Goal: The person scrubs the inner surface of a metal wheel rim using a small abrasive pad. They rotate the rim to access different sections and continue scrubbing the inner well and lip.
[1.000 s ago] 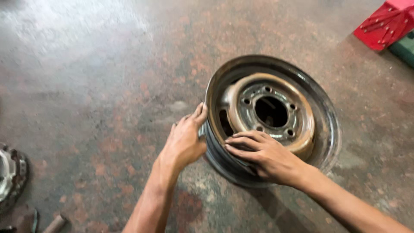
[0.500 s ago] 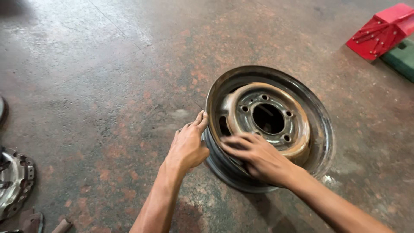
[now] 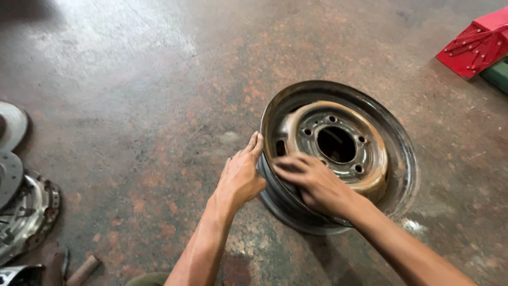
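Resting flat on the stained concrete floor (image 3: 132,79), the rusty steel wheel rim (image 3: 402,175) now sits further right in view than a second ago. The left hand (image 3: 241,177) presses open-palmed against the rim's outer wall, gripping nothing. The right hand (image 3: 312,182), blurred, has slid inward across the near lip with fingers spread, so the rim appears to be being turned or steadied. More of the clutch parts (image 3: 24,212) at the left show now.

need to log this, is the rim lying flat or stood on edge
Lying flat. The rim rests on the floor with its hub face up; the left hand presses its side, the right hand lies on top.
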